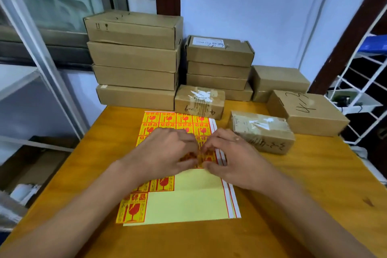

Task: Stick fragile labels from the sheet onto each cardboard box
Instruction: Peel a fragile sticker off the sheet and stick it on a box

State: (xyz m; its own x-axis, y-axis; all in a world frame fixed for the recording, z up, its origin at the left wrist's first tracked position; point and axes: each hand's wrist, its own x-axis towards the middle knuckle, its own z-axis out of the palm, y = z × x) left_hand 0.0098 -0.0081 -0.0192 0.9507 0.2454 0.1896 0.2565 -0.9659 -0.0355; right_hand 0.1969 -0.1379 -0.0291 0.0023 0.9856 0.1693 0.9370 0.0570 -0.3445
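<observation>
A sheet of yellow-and-red fragile labels (167, 123) lies flat on the wooden table (314, 184); its lower right part is bare pale-yellow backing. Both hands meet over the sheet's middle right. My left hand (165, 153) rests on the sheet with its fingers curled at a label (199, 158). My right hand (230, 157) pinches the same label's edge from the right. The fingertips are blurred, so the exact hold is unclear. Cardboard boxes stand behind: a taped small box (199, 100) just beyond the sheet and another taped box (263, 132) to the right of my right hand.
Two stacks of brown boxes (134, 63) (217, 65) stand along the table's far edge against the wall. A box marked with handwriting (307, 111) sits at the right. A white wire rack (360, 81) stands past the right edge, and metal shelving (31, 69) stands left.
</observation>
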